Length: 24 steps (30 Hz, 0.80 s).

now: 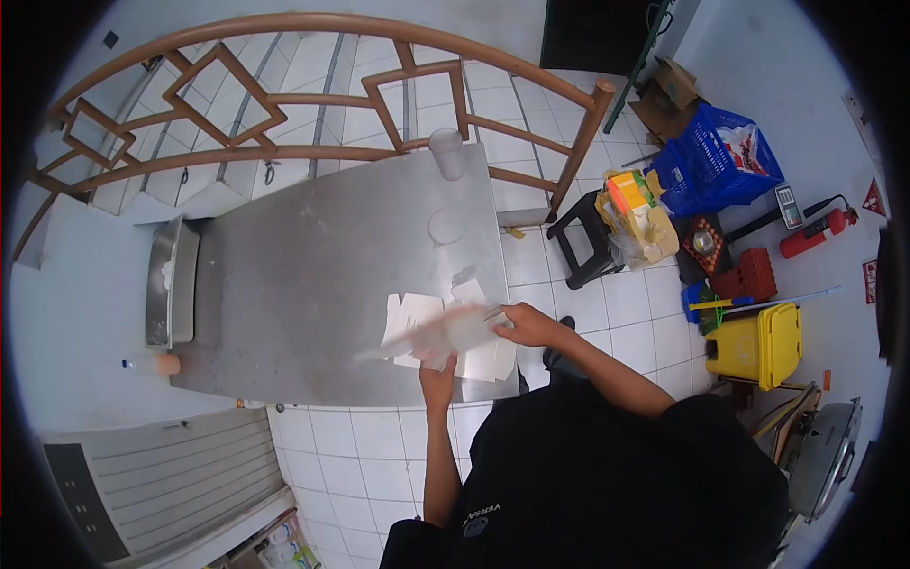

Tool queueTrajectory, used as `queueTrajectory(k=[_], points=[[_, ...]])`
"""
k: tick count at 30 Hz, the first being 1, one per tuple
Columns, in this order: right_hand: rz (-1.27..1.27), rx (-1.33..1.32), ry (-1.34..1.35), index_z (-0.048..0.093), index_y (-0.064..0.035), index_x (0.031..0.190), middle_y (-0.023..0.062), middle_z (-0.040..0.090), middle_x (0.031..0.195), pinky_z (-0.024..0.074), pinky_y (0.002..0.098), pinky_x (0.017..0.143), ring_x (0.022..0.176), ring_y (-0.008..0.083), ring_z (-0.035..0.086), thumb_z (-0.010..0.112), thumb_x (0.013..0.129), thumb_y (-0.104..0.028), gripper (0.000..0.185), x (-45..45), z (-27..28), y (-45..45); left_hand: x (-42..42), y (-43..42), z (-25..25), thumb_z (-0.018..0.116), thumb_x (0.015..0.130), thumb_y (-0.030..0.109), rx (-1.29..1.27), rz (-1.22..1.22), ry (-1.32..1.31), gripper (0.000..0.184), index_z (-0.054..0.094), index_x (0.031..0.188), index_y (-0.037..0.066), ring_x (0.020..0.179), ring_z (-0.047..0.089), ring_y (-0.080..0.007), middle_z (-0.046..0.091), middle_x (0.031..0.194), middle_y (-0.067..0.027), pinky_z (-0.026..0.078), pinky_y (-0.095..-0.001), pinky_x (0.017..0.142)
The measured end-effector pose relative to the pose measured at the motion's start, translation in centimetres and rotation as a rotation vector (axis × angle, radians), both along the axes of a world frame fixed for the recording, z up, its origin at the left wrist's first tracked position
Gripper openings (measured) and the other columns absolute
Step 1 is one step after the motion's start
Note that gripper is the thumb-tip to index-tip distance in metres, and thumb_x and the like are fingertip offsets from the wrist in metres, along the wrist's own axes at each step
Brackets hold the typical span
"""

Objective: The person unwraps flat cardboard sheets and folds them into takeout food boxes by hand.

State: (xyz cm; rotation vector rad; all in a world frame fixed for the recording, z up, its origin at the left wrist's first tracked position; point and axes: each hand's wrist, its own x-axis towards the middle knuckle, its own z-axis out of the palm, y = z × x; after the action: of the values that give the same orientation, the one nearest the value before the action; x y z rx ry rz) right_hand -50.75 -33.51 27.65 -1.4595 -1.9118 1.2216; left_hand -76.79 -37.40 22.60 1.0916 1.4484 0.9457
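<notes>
Both of my hands grip a pale folded-looking piece of card (464,334), smeared by motion, above the near end of the steel table. My left hand (437,376) holds its lower edge, with the fingers partly hidden behind it. At its right end, my right hand (529,325) is closed on the card near a dark narrow edge. Beneath lies an unfolded white carton sheet (409,315) with cut flaps, partly covered by the held piece. Farther up the table stand a clear plastic cup (447,156) and a round translucent lid or container (445,227).
The steel table (303,275) carries a metal tray (172,284) and a bottle (152,364) at its left end. A brown railing (341,100) runs behind. To the right are a black stool (583,242), blue crates (720,161) and a yellow bin (755,346).
</notes>
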Motion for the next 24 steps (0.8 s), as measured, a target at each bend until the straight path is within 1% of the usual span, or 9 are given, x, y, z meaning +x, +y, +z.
queueTrajectory(k=[3, 5, 6, 9, 10, 12, 14, 18, 24], points=[[-0.046, -0.269, 0.091, 0.06, -0.0005, 0.128, 0.0231, 0.07, 0.109, 0.0516, 0.0436, 0.091, 0.102, 0.0368, 0.068, 0.061, 0.09, -0.022, 0.044, 0.7, 0.7, -0.3, -0.7, 0.3, 1.0, 0.078, 0.088, 0.014, -0.122, -0.128, -0.076, 0.047, 0.06, 0.126, -0.006, 0.106, 0.065, -0.0203, 0.069, 0.117, -0.015, 0.05, -0.033, 0.094], [-0.051, -0.232, 0.088, 0.057, 0.0018, 0.13, 0.0238, 0.07, 0.111, 0.0512, 0.0427, 0.093, 0.103, 0.0361, 0.068, 0.058, 0.089, -0.023, 0.048, 1.0, -1.5, -0.8, -0.3, 0.2, 3.1, 0.077, 0.089, 0.015, -0.269, -0.176, -0.13, 0.047, 0.059, 0.127, -0.007, 0.106, 0.065, -0.0196, 0.069, 0.119, -0.0148, 0.05, -0.0329, 0.095], [-0.06, -0.207, 0.081, 0.057, 0.0015, 0.131, 0.024, 0.07, 0.111, 0.0511, 0.0427, 0.093, 0.103, 0.0365, 0.068, 0.057, 0.089, -0.023, 0.049, 1.0, -3.2, -1.1, 0.4, 0.1, 3.9, 0.068, 0.096, 0.021, -0.231, -0.164, -0.103, 0.049, 0.055, 0.132, -0.01, 0.11, 0.066, -0.025, 0.067, 0.124, -0.0193, 0.05, -0.0352, 0.097], [-0.157, -0.206, -0.133, 0.058, 0.0064, 0.119, 0.0273, 0.069, 0.108, 0.0526, 0.0464, 0.09, 0.1, 0.0399, 0.068, 0.054, 0.089, -0.02, 0.04, -0.5, -4.6, -2.5, 0.7, -0.9, -4.5, 0.055, 0.102, 0.025, -0.209, -0.137, 0.172, 0.049, 0.052, 0.135, -0.011, 0.115, 0.065, -0.0362, 0.062, 0.132, -0.0275, 0.049, -0.0396, 0.099], [-0.168, -0.267, -0.294, 0.058, 0.0068, 0.115, 0.0278, 0.069, 0.105, 0.0529, 0.0476, 0.089, 0.099, 0.0407, 0.068, 0.053, 0.089, -0.018, 0.037, -1.2, -5.1, -2.8, 1.1, -1.6, -4.7, 0.047, 0.104, 0.025, -0.091, -0.28, 0.468, 0.046, 0.053, 0.131, -0.012, 0.116, 0.061, -0.0457, 0.059, 0.129, -0.0332, 0.047, -0.0456, 0.1], [-0.247, -0.285, -0.485, 0.058, 0.0046, 0.102, 0.0275, 0.07, 0.094, 0.0541, 0.0513, 0.085, 0.092, 0.0426, 0.069, 0.055, 0.087, -0.014, 0.024, -2.8, -5.8, -3.9, 3.1, -2.7, -3.9, 0.048, 0.102, 0.021, -0.041, -0.268, 0.628, 0.041, 0.055, 0.127, -0.011, 0.111, 0.061, -0.0462, 0.06, 0.12, -0.0328, 0.047, -0.0483, 0.098], [-0.221, -0.29, -0.532, 0.057, 0.0067, 0.106, 0.0309, 0.069, 0.101, 0.0555, 0.0519, 0.082, 0.094, 0.044, 0.069, 0.056, 0.085, -0.012, 0.028, -3.5, -4.6, -4.3, 5.5, -3.7, -0.9, 0.049, 0.098, 0.012, 0.01, -0.219, 0.734, 0.033, 0.056, 0.123, -0.009, 0.102, 0.06, -0.0452, 0.059, 0.104, -0.0277, 0.046, -0.0526, 0.093], [-0.245, -0.079, -0.689, 0.059, 0.0031, 0.104, 0.0231, 0.068, 0.095, 0.0573, 0.0511, 0.078, 0.091, 0.0402, 0.067, 0.059, 0.085, -0.013, 0.024, -4.9, -6.2, -4.7, 7.4, -3.7, -0.6, 0.051, 0.091, 0.003, 0.193, -0.172, 0.894, 0.039, 0.052, 0.129, -0.009, 0.097, 0.057, -0.0413, 0.057, 0.109, -0.0218, 0.049, -0.0503, 0.083], [-0.197, 0.041, -0.833, 0.059, -0.0007, 0.1, 0.0182, 0.064, 0.093, 0.0547, 0.0477, 0.078, 0.088, 0.0357, 0.067, 0.062, 0.085, -0.014, 0.02, -5.9, -7.9, -5.2, 8.0, -3.6, -2.5, 0.057, 0.088, 0.006, 0.165, -0.325, 1.15, 0.05, 0.047, 0.133, -0.012, 0.098, 0.057, -0.0333, 0.055, 0.109, -0.0179, 0.05, -0.0441, 0.079]])
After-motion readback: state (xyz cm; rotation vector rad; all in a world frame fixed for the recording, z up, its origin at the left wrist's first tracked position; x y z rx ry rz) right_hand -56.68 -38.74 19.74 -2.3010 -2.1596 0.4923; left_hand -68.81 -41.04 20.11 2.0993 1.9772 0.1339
